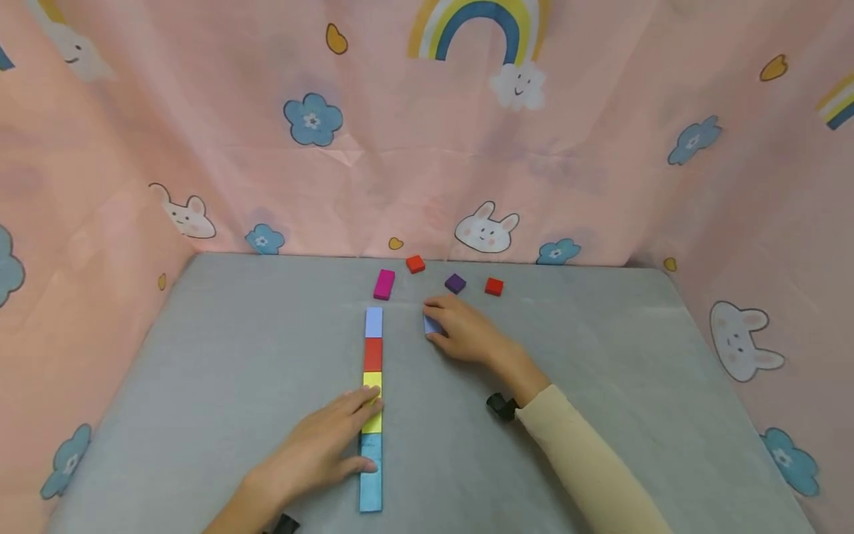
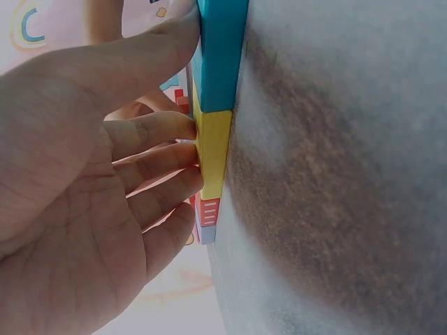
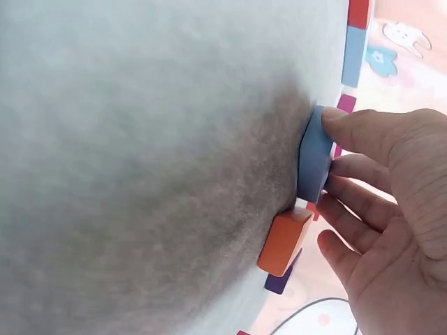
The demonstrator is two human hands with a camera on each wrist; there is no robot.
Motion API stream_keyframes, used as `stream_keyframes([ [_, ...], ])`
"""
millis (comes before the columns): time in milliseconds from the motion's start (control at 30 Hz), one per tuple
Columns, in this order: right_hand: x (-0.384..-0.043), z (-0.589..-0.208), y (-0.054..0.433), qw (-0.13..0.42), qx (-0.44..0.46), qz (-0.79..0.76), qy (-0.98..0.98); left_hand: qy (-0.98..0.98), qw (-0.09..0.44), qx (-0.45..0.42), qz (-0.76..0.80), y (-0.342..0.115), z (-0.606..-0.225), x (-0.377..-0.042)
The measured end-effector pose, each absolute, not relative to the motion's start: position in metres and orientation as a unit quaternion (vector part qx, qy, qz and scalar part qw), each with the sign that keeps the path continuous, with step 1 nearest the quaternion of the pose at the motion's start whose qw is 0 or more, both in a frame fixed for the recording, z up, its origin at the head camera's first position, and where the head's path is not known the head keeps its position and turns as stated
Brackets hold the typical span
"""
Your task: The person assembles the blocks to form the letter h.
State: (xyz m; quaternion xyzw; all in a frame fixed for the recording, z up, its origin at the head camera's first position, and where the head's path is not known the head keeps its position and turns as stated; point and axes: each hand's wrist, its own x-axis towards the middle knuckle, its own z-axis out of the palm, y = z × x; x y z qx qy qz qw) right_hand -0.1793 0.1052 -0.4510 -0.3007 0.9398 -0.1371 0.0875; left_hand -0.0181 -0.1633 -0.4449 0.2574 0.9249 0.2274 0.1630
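A straight row of wooden blocks runs away from me on the grey table: teal (image 1: 371, 493), yellow (image 1: 373, 427), red (image 1: 373, 354), and periwinkle blue (image 1: 374, 322) at the far end. Along its left side lies my left hand (image 1: 313, 449), its fingertips touching the yellow block and its thumb on the teal one. To the right of the row's far end, my right hand (image 1: 470, 334) pinches another periwinkle blue block (image 3: 316, 157) between thumb and fingers, close over the table. An orange block (image 3: 283, 244) beside it shows in the right wrist view; the right hand hides it from the head view.
Toward the table's back edge lie a magenta block (image 1: 384, 285), a red block (image 1: 415, 264), a purple block (image 1: 455, 282) and a second red block (image 1: 494, 286). A pink patterned curtain (image 1: 400, 178) hangs behind the grey table (image 1: 233, 356) and along its sides.
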Motion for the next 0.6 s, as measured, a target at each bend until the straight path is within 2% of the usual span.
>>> stream_keyframes([
  [333,-0.155,-0.447,0.107,0.118,-0.297,-0.135,0.938,0.924,0.146,0.277,0.22,-0.167,-0.444,-0.017],
  [600,-0.139,-0.452,0.112,0.063,-0.322,-0.145,0.934,0.926,0.138,0.276,0.216,-0.166,-0.441,-0.016],
])
